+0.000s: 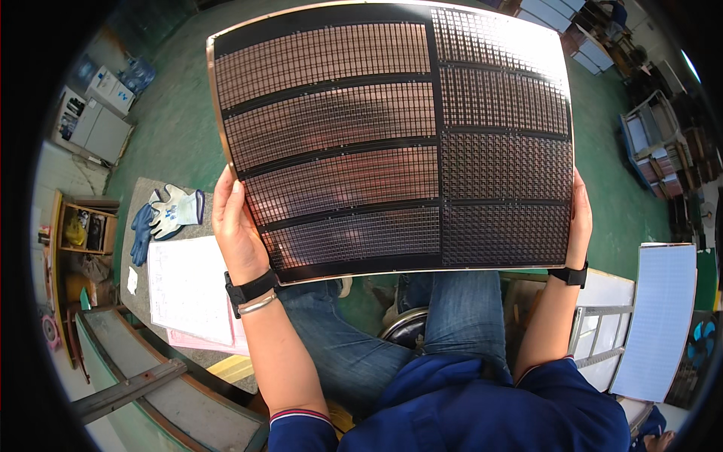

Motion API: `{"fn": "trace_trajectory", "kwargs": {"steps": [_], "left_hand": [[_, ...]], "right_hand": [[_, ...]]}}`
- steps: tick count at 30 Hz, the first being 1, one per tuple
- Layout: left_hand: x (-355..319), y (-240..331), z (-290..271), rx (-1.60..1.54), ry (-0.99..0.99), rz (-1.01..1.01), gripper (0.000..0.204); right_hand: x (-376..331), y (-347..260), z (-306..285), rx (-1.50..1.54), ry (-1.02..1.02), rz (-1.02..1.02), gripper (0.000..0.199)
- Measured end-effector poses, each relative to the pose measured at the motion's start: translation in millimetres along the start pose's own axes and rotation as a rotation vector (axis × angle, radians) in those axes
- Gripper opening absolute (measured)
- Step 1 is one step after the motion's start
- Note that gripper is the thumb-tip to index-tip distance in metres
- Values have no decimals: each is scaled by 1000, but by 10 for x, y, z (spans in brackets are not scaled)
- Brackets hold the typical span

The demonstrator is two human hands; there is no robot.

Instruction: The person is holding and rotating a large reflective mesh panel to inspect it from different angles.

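We hold the panel (392, 135) up in front of us over our lap, a large thin dark sheet with fine gridded blocks, long bands on its left half and squarer blocks on its right, a coppery edge round it; our left hand (237, 226) is closed on its lower left edge, thumb lying on the face and fingers hidden behind, and our right hand (580, 218) grips the lower right edge the same way, mostly edge-on so we cannot see how its fingers sit; the sheet bows a little between the hands, so we judge the work here to be looking it over, and doing that well means keeping the grip at the margins, off the gridded areas, with even pull from both sides so the bow does not turn into a crease; light glares off the upper right corner, so tilting the sheet slowly would let us read each block in turn, and we should keep the bottom edge clear of our knees (452, 316); to our left the table (139, 226) carries a pair of gloves (169, 215), white over blue, just beside a stack of papers (192, 290), and to our right a pale gridded sheet (659, 316) leans on a rack, well apart from the panel
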State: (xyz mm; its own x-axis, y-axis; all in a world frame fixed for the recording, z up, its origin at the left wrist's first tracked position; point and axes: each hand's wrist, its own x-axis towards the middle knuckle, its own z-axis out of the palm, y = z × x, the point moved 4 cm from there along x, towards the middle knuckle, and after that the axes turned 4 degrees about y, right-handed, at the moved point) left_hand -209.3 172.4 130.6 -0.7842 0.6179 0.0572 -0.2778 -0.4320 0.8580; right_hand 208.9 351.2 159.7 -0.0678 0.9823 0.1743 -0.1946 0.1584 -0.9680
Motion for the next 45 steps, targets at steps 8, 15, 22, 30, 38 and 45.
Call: {"fn": "trace_trajectory", "kwargs": {"steps": [8,15,22,30,38,45], "left_hand": [[4,61,-53,-36,28,148,32],[23,187,-33,-174,-71,142,36],[98,263,-205,24,-208,103,45],[-86,-136,294,-24,-153,-91,47],[-295,-212,542,-82,-449,-106,35],[-218,-160,394,-112,-306,-105,21]], "right_hand": [[-34,0,-157,71,-72,-53,33],[-76,-29,-151,162,-39,-167,26],[-90,-189,-112,348,-10,-314,25],[-45,-245,-38,505,95,-378,23],[-126,-448,240,424,-29,-502,27],[-212,-470,434,494,-105,-452,27]]}}
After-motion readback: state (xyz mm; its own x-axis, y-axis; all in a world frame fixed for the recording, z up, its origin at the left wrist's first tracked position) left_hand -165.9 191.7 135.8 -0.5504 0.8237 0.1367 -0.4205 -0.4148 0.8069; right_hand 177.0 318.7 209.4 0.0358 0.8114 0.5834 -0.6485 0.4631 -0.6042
